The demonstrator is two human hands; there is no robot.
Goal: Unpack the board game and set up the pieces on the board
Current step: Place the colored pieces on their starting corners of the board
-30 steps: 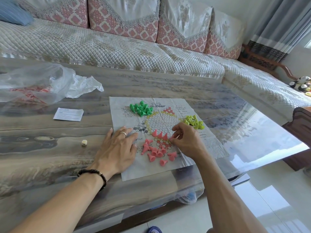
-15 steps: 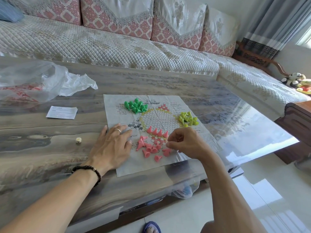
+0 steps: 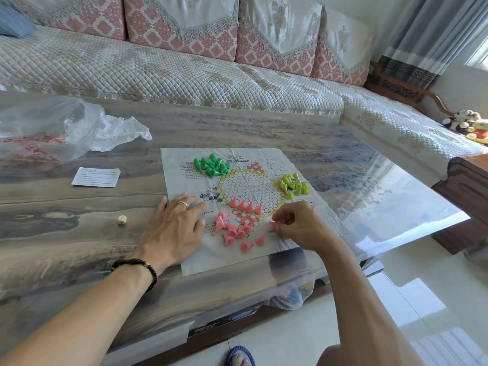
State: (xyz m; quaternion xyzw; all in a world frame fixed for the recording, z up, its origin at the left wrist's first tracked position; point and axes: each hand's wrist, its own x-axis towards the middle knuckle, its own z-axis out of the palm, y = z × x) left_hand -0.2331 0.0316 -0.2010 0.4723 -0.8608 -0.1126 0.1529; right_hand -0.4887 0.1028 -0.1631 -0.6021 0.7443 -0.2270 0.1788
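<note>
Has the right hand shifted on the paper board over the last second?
Yes. The right hand has drawn back toward the person, from beside the row of upright pink cone pieces to the board's near edge.

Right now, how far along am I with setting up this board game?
Done: the paper board is unfolded on the table, and four pink pieces stand in a row on it. In hand: your right hand pinches a pink piece in its grip while your left hand presses the sheet flat. Left: the loose pink pile, plus the green pile and yellow pile, both unsorted.
</note>
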